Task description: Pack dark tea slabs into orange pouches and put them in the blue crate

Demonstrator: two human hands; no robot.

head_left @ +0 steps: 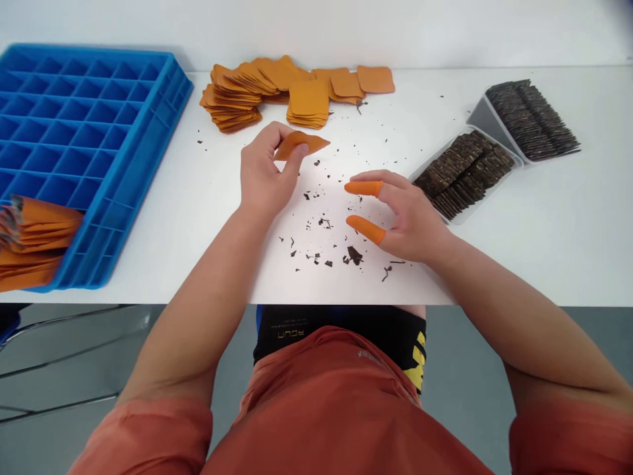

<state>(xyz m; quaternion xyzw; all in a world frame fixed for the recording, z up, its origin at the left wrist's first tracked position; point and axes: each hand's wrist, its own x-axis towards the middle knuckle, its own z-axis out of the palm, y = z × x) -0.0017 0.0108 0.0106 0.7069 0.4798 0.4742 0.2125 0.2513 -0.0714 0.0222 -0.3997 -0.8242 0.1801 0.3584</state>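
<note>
My left hand (270, 165) pinches a small orange packet (302, 142) between thumb and fingers, its near edge bowed out and a pointed corner toward the right. My right hand (405, 214) has orange finger cots on the thumb and index finger, which are spread apart with nothing between them. Just beyond the right hand lies a white tray (475, 208) with rows of thin dark brown pressed squares (457, 173). Whether the packet in my left hand has anything inside cannot be seen.
Stacks of orange packets (242, 89) lie at the table's back. A second tray (499, 132) holds dark squares (531, 122) at the far right. At left stands a blue divided crate (128, 158) with orange packets (44, 227) at its near corner. Dark crumbs (353, 255) litter the middle.
</note>
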